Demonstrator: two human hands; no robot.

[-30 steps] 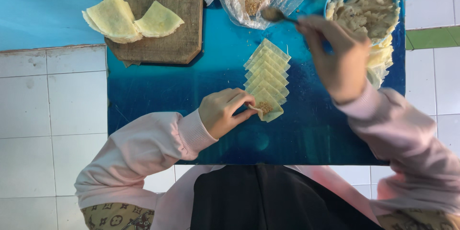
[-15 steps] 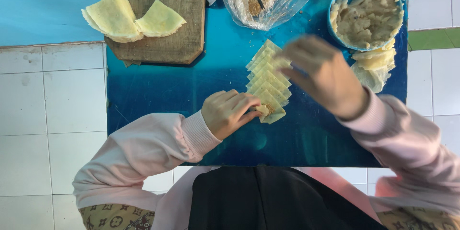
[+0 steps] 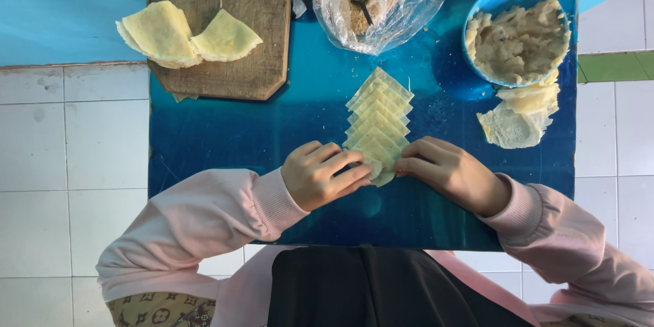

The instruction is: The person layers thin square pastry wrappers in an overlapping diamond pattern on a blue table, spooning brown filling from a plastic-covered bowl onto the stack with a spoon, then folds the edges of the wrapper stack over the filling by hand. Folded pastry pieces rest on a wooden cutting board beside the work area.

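1. I see both hands down on the near end of the overlapping row of pale yellow square dough wrappers [image 3: 377, 126] lying on the glossy blue bench [image 3: 225, 136]. The left hand [image 3: 321, 176] has its fingers curled onto the nearest wrapper, and the right hand [image 3: 453, 174] pinches the same wrapper's edge from the other side; I can't quite tell whether any filling sits under the fingers.
2. The wrappers look thin, so an uneven pull between the two hands could tear the near one.
3. Because the row overlaps like shingles, dragging the near piece could shift or lift the ones behind it.
4. The clear plastic bag of brown crumbs with a spoon [image 3: 375, 0] and the blue bowl of pale mash [image 3: 519, 37] sit just beyond the row; a sleeve reaching across could tip or smear them.
5. The stack of folded wrappers on the wooden cutting board [image 3: 225, 61] lies well apart, so I judge it safe.
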